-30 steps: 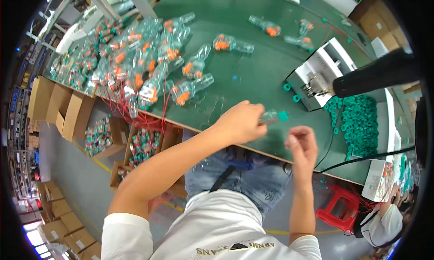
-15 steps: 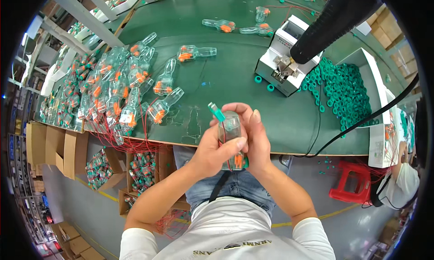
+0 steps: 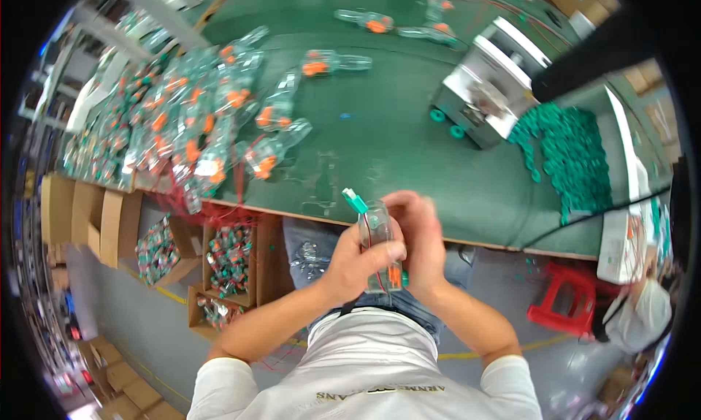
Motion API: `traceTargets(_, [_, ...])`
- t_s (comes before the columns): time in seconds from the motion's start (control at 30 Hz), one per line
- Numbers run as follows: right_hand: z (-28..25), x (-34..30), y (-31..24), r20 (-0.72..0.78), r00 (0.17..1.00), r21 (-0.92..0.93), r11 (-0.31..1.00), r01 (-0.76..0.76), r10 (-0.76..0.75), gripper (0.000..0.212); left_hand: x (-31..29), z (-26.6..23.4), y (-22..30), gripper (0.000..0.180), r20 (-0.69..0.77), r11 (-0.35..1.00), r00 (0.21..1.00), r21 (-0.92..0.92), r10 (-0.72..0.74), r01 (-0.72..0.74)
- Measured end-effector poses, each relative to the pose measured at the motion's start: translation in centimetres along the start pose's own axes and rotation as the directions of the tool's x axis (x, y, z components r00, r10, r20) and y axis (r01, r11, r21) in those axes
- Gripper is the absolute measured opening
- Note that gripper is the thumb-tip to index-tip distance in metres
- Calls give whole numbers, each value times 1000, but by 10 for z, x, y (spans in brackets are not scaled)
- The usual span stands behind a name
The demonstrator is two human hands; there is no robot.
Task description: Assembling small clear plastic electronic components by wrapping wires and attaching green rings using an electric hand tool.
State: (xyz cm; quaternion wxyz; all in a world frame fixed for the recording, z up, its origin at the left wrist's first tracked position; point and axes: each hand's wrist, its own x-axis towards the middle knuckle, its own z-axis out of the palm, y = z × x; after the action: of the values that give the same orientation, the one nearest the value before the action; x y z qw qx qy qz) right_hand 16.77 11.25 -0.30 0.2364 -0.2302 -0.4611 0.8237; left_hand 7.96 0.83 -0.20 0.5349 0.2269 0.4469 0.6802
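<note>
Green bench (image 3: 394, 139) spreads out ahead of you, and the white machine (image 3: 504, 55) standing on it serves as your landmark. Right of the machine lies a pile of green rings (image 3: 562, 157); well to its left, a heap of clear pieces (image 3: 182, 113) shows many orange parts. Nearer to you than the machine, and left of it, is the clear piece (image 3: 376, 219) in your hands. Your left grip (image 3: 350, 266) is closed around it, thumb across its side. Your right grip (image 3: 423, 241) is blurred at the piece's right side, so you cannot tell whether it presses, touches or only hovers

Let the left thumb bear on the clear wall, not on the red wire (image 3: 367, 237) running along it. Leave the green plug (image 3: 355, 200), white tip pointing away from you, free of any tug. Steady the body with the left before loading it from the right, and pass your fingers around the orange part (image 3: 395, 277) at the near end, using light, even pressure
</note>
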Motion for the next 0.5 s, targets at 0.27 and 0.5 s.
traceTargets(0.27, [-39,-38,5,-201,936,-225,943,245,-291,18,-122,-138,-99,19,-747,957,629,-290,-217,-15])
traceTargets(0.5, [-50,-23,-17,-241,965,-110,991,75,-100,17,-204,-407,-173,24,-691,716,318,-697,-649,-52])
